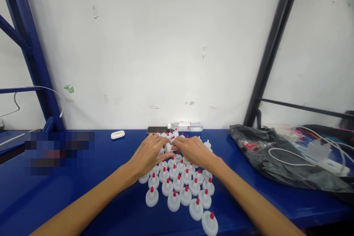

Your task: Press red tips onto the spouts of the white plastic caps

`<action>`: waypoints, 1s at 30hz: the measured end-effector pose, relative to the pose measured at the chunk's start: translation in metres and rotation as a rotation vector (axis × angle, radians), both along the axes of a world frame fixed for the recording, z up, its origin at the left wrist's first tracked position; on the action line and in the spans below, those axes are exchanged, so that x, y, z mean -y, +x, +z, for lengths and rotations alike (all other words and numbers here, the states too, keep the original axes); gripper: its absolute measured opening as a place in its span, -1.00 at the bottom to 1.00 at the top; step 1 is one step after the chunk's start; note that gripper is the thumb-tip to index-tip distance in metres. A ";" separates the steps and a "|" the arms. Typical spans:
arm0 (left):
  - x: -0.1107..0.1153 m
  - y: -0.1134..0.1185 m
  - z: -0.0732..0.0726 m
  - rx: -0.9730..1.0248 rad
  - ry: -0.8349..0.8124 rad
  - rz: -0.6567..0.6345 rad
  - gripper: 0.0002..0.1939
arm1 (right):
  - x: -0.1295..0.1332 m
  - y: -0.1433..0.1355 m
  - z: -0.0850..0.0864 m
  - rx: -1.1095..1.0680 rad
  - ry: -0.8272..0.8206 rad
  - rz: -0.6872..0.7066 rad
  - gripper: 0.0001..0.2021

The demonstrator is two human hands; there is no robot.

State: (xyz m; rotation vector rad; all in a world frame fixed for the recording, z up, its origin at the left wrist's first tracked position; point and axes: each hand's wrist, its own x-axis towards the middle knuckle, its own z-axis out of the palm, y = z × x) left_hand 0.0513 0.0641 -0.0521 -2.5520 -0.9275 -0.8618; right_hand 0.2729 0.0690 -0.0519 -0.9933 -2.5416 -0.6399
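Bottles (173, 202), mostly red-capped, cluster on a blue table (110, 210) before a scuffed white wall (166, 44); left hand (151, 150) grips one bottle (168, 148), right hand (191, 150) pinches at its top.

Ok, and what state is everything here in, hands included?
Left hand: pinching a white piece.
Right hand: fingertips at that piece; grip unclear.
Front bottles: upright, red-tipped.
Back-right bottle: no red tip.
Water bottle: on its side, capped.
Phone: flat, dark side up.
White oval: lying flat.
Dark bag: spread out, crumpled.
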 end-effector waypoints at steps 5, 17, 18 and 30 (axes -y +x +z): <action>0.014 0.014 0.012 0.202 -0.277 0.009 -0.75 | -0.002 0.002 0.004 0.004 0.058 0.057 -0.76; -0.006 -0.014 0.024 0.657 -0.537 0.062 -0.49 | -0.032 0.068 0.020 -0.267 0.126 -0.306 -0.80; -0.007 -0.017 0.025 0.669 -0.496 0.083 -0.51 | -0.035 0.073 0.019 -0.263 0.082 -0.316 -0.79; -0.001 -0.010 0.007 0.200 -0.146 0.098 -0.76 | -0.027 0.034 0.002 -0.256 -0.335 -0.045 -0.76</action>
